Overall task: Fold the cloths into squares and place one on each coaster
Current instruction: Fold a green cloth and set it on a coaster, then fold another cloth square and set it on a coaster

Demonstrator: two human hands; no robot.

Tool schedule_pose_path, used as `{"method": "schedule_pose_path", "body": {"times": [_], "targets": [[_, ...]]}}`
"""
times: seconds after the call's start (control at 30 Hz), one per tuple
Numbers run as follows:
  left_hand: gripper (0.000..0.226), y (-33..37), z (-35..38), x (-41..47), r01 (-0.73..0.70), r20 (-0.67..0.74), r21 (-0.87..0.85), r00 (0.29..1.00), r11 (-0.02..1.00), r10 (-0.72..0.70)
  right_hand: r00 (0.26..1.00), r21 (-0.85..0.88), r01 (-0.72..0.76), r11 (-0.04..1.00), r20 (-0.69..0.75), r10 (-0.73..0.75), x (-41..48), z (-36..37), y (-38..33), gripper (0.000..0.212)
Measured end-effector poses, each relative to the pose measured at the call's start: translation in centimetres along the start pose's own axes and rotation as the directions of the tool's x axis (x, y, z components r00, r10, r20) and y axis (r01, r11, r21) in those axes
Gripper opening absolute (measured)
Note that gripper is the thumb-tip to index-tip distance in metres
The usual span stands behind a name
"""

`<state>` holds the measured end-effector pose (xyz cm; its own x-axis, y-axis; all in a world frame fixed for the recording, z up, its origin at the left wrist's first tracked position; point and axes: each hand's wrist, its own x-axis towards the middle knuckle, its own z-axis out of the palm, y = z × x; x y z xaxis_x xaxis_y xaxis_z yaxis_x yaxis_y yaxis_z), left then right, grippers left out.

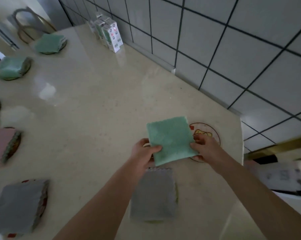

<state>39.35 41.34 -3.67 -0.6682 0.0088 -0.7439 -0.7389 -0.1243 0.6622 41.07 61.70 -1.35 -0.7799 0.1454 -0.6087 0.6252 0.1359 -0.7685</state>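
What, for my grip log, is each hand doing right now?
Left hand: holding the green cloth by its left edge.
Right hand: holding the same cloth's right edge.

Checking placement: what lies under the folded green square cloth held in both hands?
A round coaster with a yellow and red picture; mainly its right part shows. The green cloth, the left hand and the right hand cover the rest.
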Motion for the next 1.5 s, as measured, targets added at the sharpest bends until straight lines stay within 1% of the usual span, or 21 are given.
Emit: {"method": "schedule_pose_path", "body": {"times": [0.1,0.17,0.27,0.3,0.37,0.43,0.5,0.57,0.67,0.73,0.83,0.9,1.0,1.07,1.2,1.3,1.37,1.4,1.43,1.47,1.5], "targets": [[0.029,0.0,4.3,1.5,-0.026,0.064,0.08,0.998,0.996,0.021,0.989,0.072,0.005,0.997,-0.147,0.005,0.9,-4.0,1.5,0.027],[0.027,-0.1,6.6,2.3,-0.046,0.077,0.137,0.996,0.989,0.035,0.974,0.054,-0.008,0.999,-0.226,0.02,1.7,-5.9,2.8,0.027],[0.023,-0.8,8.4,3.6,-0.077,0.069,0.271,0.996,0.96,0.06,0.956,-0.033,-0.032,0.999,-0.292,0.021,2.8,-7.1,4.4,0.028],[0.022,-1.2,8.7,4.0,-0.096,0.056,0.346,0.995,0.933,0.082,0.949,-0.073,-0.038,0.997,-0.314,0.013,3.0,-7.3,4.8,0.028],[0.023,-1.7,8.9,4.5,-0.119,0.032,0.52,0.992,0.846,0.12,0.938,-0.141,-0.048,0.989,-0.347,-0.004,3.0,-7.6,5.4,0.027],[0.023,-1.8,9.1,4.6,-0.103,0.004,0.588,0.992,0.802,0.125,0.93,-0.16,-0.05,0.986,-0.368,-0.013,2.9,-7.8,5.9,0.024],[0.022,-1.5,9.4,4.8,-0.077,-0.028,0.591,0.993,0.803,0.116,0.926,-0.137,-0.058,0.989,-0.376,0.002,2.9,-8.0,6.2,0.021],[0.026,-1.0,9.6,5.2,-0.069,-0.058,0.592,0.99,0.803,0.128,0.929,-0.136,-0.058,0.989,-0.369,0.004,3.1,-8.0,6.1,0.018],[0.027,-0.1,9.7,6.1,-0.071,-0.097,0.536,0.985,0.842,0.145,0.938,-0.177,-0.062,0.982,-0.348,-0.004,3.8,-8.1,5.2,0.017],[0.023,0.5,9.9,6.5,-0.078,-0.094,0.497,0.985,0.864,0.143,0.942,-0.219,-0.081,0.972,-0.336,0.002,4.4,-8.1,4.4,0.016],[0.01,0.9,9.9,7.0,-0.08,-0.087,0.451,0.987,0.889,0.133,0.95,-0.302,-0.102,0.948,-0.311,0.003,5.3,-8.1,3.6,0.022],[0.01,0.9,9.8,6.9,-0.067,-0.092,0.438,0.989,0.897,0.119,0.958,-0.357,-0.088,0.93,-0.285,-0.018,5.9,-8.1,3.1,0.022],[0.012,0.6,9.7,6.2,-0.05,-0.105,0.406,0.989,0.913,0.101,0.958,-0.388,-0.039,0.921,-0.277,-0.077,6.7,-8.3,2.3,0.018],[0.013,0.2,9.6,5.5,-0.024,-0.09,0.342,0.994,0.939,0.058,0.958,-0.411,0.006,0.912,-0.259,-0.123,7.3,-8.7,1.8,0.018],[0.016,-0.9,9.4,3.9,0.049,-0.081,0.219,0.996,0.974,-0.032,0.971,-0.528,0.063,0.847,-0.162,-0.173,8.6,-9.0,1.2,0.02],[0.016,-1.7,9.3,3.5,0.048,-0.103,0.166,0.994,0.985,-0.031,0.973,-0.569,0.068,0.819,-0.143,-0.181,9.3,-8.9,1.2,0.021],[0.016,-2.1,9.2,3.5,0.023,-0.121,0.173,0.993,0.985,-0.002,0.969,-0.58,0.07,0.811,-0.153,-0.193,9.5,-8.8,1.4,0.02],[0.014,-2.2,9.2,3.6,0.005,-0.126,0.197,0.992,0.98,0.021,0.961,-0.6,0.08,0.796,-0.165,-0.221,9.5,-8.7,1.5,0.02],[0.011,-2.2,9.2,3.8,-0.012,-0.129,0.224,0.991,0.974,0.042,0.946,-0.649,0.094,0.755,-0.177,-0.27,9.3,-8.5,1.8,0.02],[0.009,-2.2,9.2,3.8,-0.02,-0.13,0.25,0.99,0.968,0.054,0.922,-0.734,0.108,0.67,-0.179,-0.345,9.0,-8.2,2.0,0.021],[0.011,-2.3,9.1,4.0,-0.021,-0.131,0.266,0.99,0.964,0.058,0.888,-0.826,0.116,0.551,-0.162,-0.43,8.6,-7.9,2.4,0.023]]}}
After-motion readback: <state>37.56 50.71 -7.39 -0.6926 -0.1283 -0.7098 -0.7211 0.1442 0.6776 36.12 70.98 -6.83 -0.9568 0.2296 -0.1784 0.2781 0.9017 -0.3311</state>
